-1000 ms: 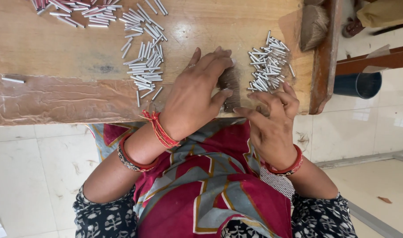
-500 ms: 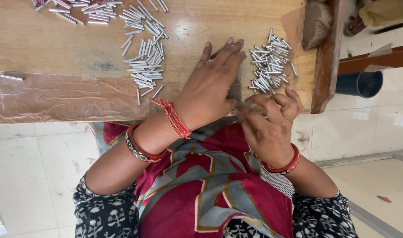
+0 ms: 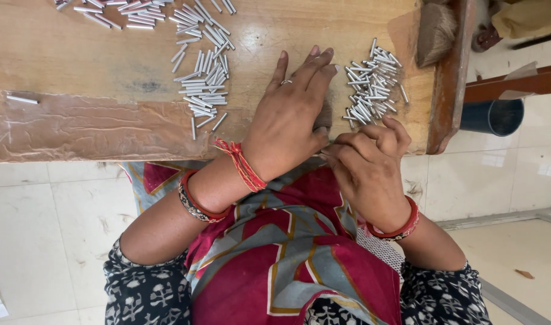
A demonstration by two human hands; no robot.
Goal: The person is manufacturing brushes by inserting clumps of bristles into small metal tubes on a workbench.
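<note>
The left hand [image 3: 290,123] lies palm down on the wooden counter [image 3: 107,54], fingers stretched out and close together, a ring on one finger. It covers a small brown thing [image 3: 323,117] whose edge peeks out at the thumb side; its kind cannot be told. This hand clamps nothing that can be seen.

The right hand [image 3: 368,165] sits just beside the left hand, at the counter's near edge, its grip curled with fingertips pinched together at the left thumb. Whether anything is between them cannot be told; the spot is hidden by the fingers.

A pile of short metal pins [image 3: 371,84] lies just right of the left hand's fingertips, above the right hand. A second pile [image 3: 203,84] lies to the left of the left hand, well clear of it, and more pins [image 3: 125,7] are scattered at the counter's far edge. One lone pin [image 3: 21,99] rests far to the left.

Right of the pile near the fingertips sits a brush [image 3: 436,33] against a wooden rail [image 3: 450,78]. Beyond the rail, on the tiled floor [image 3: 516,180], stands a dark bucket [image 3: 492,115].
</note>
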